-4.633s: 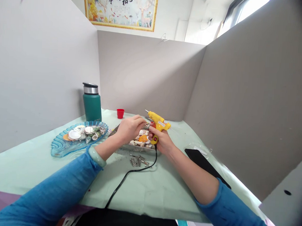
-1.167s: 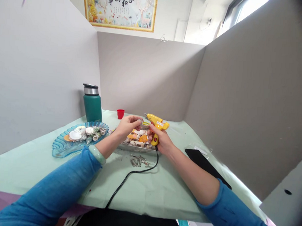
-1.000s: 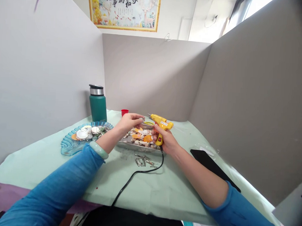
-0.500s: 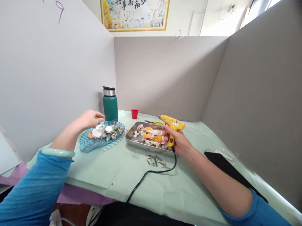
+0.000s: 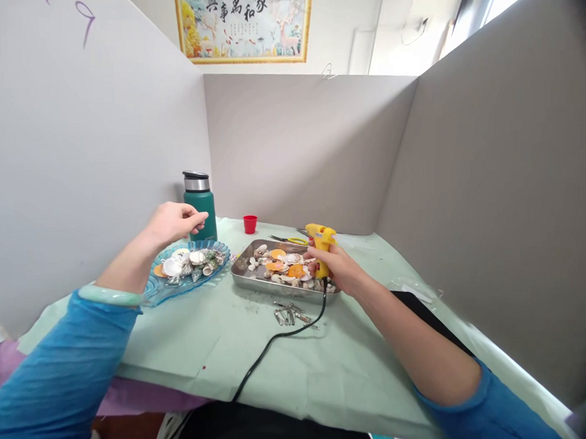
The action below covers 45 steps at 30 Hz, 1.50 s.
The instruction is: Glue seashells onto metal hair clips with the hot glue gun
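My right hand (image 5: 339, 265) is wrapped around the grip of a yellow hot glue gun (image 5: 321, 237), above the right side of a metal tray (image 5: 256, 282). The tray holds white shells (image 5: 291, 260), orange ones and small pale ones. In front of the green bottle (image 5: 202, 206), my left hand (image 5: 175, 222) hovers with thumb and fingers pinched together. Whatever may be between those fingertips is too small to make out. Below that hand lies a blue shell-shaped dish (image 5: 156, 296) with a cluster of white shells (image 5: 174, 263) and greenery on it.
Behind the tray are a red cup (image 5: 250, 225) and yellow-handled pliers (image 5: 296, 241). Small metal clips (image 5: 291, 315) lie before it. The glue gun's black cord (image 5: 268, 348) runs over the table's front edge. Grey panels (image 5: 300, 148) enclose the table; a black flat object (image 5: 429, 319) lies right.
My left hand has risen a little from the dish, its fingers now more pinched. The glue gun has swung so its nozzle points more away from me. The view has shifted slightly.
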Tool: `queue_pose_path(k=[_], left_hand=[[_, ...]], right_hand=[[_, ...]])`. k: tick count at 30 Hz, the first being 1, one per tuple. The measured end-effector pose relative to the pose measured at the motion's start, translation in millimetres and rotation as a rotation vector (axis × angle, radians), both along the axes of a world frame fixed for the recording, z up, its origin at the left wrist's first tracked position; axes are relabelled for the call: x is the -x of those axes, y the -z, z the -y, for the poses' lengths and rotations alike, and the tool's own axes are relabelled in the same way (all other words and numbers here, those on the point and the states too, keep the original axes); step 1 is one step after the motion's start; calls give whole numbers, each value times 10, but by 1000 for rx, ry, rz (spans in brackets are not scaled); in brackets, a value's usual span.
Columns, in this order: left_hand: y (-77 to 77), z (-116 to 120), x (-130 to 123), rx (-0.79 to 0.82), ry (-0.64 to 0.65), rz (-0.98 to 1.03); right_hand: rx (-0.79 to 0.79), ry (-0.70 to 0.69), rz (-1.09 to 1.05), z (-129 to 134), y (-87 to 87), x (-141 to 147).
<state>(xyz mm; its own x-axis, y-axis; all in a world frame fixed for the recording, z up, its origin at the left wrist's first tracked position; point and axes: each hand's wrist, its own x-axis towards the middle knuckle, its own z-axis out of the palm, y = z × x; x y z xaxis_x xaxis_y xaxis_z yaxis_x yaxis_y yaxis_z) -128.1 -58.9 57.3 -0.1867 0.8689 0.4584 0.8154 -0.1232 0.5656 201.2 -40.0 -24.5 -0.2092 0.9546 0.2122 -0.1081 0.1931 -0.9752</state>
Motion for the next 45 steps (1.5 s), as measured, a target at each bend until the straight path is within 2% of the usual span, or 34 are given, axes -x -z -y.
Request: queue_pose_path(k=[3,5,7,9,11,14,16,19,21,24,28,30,32,35,38,40,42,45], left_hand=[[17,34,-174,-1,100,54],[38,30,-329,2,205,57],[76,2,-522,16,314,26],[141,-45,-740,51,412,-94],[243,-106,-950,87,481,-262],[438,-199,-1168,85,556,-433],[558,-242,-1225,92,545,-509],[677,-265,-1214,66,418,-624],[716,-261,-1185,58,349,-695],[742,-247,-1159,87,345,-764],[764,-247,-1160,92,348,-806],[773,-250,-1166,84,344,-819],[776,-250,-1175,85,345,-830],[777,-253,-1187,111,345,-836],[792,-279,-1180,124,344,-804],[810,-305,-1167,110,360,-770],[827,-326,-1156,103,376,-740],[841,-341,-1150,111,370,-738]], right_hand=[[-73,74,126,52,-43,4],[-72,53,106,78,-70,7],[-47,28,66,85,-84,4],[-47,51,105,69,-78,-7],[-111,123,284,34,-50,-26],[-291,283,735,-33,18,-61],[-382,337,978,-72,70,-81],[-389,329,1159,-109,136,-92],[-378,315,1221,-117,164,-82],[-380,282,1267,-92,160,-47],[-393,260,1289,79,34,-89],[-426,271,1263,240,-57,-244],[-435,315,1263,436,-126,-522],[-330,500,1308,752,-123,-1083],[-118,704,1412,1028,33,-1585],[-15,754,1474,1149,188,-1777],[21,734,1481,1200,337,-1841],[9,707,1472,1162,484,-1791]])
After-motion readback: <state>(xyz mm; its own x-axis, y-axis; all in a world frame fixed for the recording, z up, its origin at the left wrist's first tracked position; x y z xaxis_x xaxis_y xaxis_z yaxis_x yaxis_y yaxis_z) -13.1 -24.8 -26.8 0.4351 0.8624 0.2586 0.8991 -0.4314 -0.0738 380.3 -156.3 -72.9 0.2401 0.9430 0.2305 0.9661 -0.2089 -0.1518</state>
